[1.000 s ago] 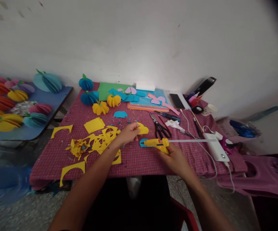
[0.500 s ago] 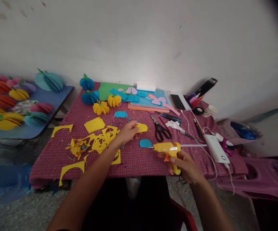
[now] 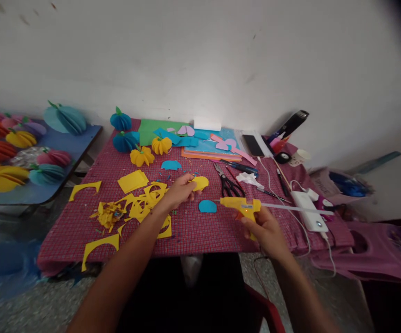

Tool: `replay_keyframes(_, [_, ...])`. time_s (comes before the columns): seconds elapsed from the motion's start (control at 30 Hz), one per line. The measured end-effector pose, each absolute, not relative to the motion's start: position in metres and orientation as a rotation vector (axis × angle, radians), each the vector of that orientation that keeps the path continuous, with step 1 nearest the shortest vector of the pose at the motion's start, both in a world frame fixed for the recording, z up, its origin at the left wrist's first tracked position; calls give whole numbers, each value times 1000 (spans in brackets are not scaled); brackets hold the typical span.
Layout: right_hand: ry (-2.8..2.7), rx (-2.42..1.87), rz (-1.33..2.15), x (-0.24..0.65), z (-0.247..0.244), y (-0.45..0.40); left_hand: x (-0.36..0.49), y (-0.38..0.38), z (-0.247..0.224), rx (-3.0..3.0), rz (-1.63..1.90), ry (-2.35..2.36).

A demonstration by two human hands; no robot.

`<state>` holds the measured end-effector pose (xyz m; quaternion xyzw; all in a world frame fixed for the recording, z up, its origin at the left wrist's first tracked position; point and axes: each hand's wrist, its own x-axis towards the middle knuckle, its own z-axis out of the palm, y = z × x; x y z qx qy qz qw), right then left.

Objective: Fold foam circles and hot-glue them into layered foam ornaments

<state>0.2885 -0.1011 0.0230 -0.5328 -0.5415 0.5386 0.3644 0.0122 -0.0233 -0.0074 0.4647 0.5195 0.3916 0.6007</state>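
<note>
My left hand pinches a rounded yellow paper piece above the middle of the table. Wrapped round the grip of a yellow hot glue gun is my right hand, its fingers by the trigger. The gun's nozzle points left, and a long pale glue stick sticks out of its back. Just below the gap between the hands lies a blue paper oval, apart from the nozzle. Black-handled scissors rest behind the gun. Yellow paper offcuts are spread left of my left hand.
Two yellow paper pumpkins and two blue ones stand at the back left. A phone, a screwdriver and a white power bank with cables lie on the right. More paper pumpkins fill the blue side table.
The glue gun has risen slightly, its nozzle lifting off the blue oval's edge and levelling. My left hand still holds the yellow piece. The whole view has shifted a little.
</note>
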Motion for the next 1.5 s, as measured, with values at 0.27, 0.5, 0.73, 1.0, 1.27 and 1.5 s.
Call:
replay_keyframes(0.27, [-1505, -1524, 1327, 299, 14, -101, 11, -28, -10, 1110, 678, 1030])
replay_keyframes(0.5, [-1621, -1455, 1435, 294, 26, -101, 11, -32, -4, 1111, 628, 1012])
replay_keyframes(0.73, [-1718, -1517, 1364, 301, 19, -105, 13, -35, 1, 1068, 594, 930])
replay_keyframes(1.0, [-1683, -1603, 1082, 327, 19, -104, 19, -43, 0, 1164, 400, 835])
replay_keyframes(1.27, [-1589, -1613, 1131, 334, 15, -111, 21, -45, 1, 1293, 311, 918])
replay_keyframes(1.5, [-1595, -1557, 1221, 323, 19, -110, 21, -44, -7, 1252, 368, 902])
